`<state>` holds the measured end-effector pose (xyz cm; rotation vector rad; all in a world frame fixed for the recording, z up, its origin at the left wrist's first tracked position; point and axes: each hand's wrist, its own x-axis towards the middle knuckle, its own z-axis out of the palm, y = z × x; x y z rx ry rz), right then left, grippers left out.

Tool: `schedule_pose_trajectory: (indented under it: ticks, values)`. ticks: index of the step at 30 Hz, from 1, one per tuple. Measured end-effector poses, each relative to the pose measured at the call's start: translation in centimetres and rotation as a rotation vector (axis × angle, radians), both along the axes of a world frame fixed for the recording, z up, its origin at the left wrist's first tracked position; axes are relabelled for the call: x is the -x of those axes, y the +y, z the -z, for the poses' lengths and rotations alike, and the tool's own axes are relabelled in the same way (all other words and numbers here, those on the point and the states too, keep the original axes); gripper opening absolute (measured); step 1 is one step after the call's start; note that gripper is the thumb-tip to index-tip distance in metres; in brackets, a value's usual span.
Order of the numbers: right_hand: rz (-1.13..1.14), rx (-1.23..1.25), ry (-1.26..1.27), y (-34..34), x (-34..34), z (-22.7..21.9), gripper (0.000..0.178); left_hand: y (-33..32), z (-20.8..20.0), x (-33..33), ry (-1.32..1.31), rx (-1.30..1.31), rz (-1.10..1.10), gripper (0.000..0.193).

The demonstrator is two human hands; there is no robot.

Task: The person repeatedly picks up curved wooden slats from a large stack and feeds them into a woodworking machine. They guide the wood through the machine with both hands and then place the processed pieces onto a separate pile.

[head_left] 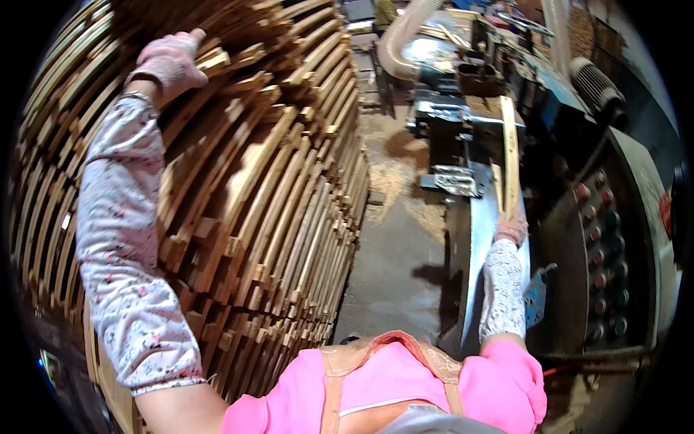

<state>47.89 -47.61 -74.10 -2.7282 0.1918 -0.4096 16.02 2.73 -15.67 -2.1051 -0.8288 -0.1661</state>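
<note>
My left hand [168,64], in a pale pinkish glove, reaches to the upper part of a tall stack of wooden strips [253,195]. Its thumb and a finger are spread apart beside the light end of one strip [214,59]; no strip is plainly in its grasp. On the right, my gloved right hand [512,228] is closed around the near end of a long pale wooden strip [510,148]. That strip lies along the metal bed [480,239] of a woodworking machine, its far end pointing at the cutting parts. A shorter, thin piece of wood [497,184] lies just left of it.
A metal clamp-like fixture [454,181] sits on the machine's left side. To the right stands a control panel [603,253] with several buttons. Ribbed hose [405,43] and a motor [596,83] are farther back. Sawdust [394,192] covers part of the floor between stack and machine.
</note>
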Motion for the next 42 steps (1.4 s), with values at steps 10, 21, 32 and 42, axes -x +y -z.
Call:
schedule_pose_trajectory:
  ticks: [10,21,32,42]
  values:
    - [-0.223,0.058,0.122,-8.3,28.5,-0.7,0.06,4.3,1.4,0.8,0.182,-0.092,-0.301,0.075]
    - [-0.451,0.161,-0.09,-5.8,19.0,0.0,0.044,-1.4,2.7,0.7,-0.134,0.123,0.401,0.041]
    - [-1.134,-0.835,-0.01,11.3,12.8,-12.4,0.102,-16.3,22.1,-7.5,0.323,-0.428,1.032,0.009]
    - [-0.433,-0.439,-0.063,-0.2,29.0,-6.9,0.088,-30.6,30.2,-9.4,0.824,-0.189,1.329,0.059]
